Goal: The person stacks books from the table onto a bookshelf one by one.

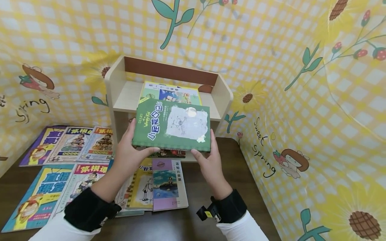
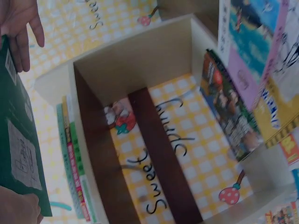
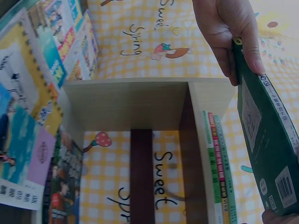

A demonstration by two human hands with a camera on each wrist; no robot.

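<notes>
While both hands [image 1: 132,152] [image 1: 209,160] grip green book [image 1: 172,125], shelf [image 1: 120,93] behind.

- A green book [image 2: 18,154] runs down the left edge, a white label on its cover.
- A hand [image 2: 21,28] shows at the top left, fingers straight, against the book's upper end.
- Part of another hand [image 2: 18,209] sits at the bottom left by the book's lower corner.
- A pale wooden shelf [image 2: 135,56] fills the middle, with a dark brown back strip [image 2: 163,163].
- A few thin books [image 2: 74,172] lie stacked on the shelf's upper board.
- A dark-covered book [image 2: 231,112] lies inside the lower compartment.
- Yellow checked backdrop [image 2: 196,140] reading "Sweet" shows through the shelf.
</notes>
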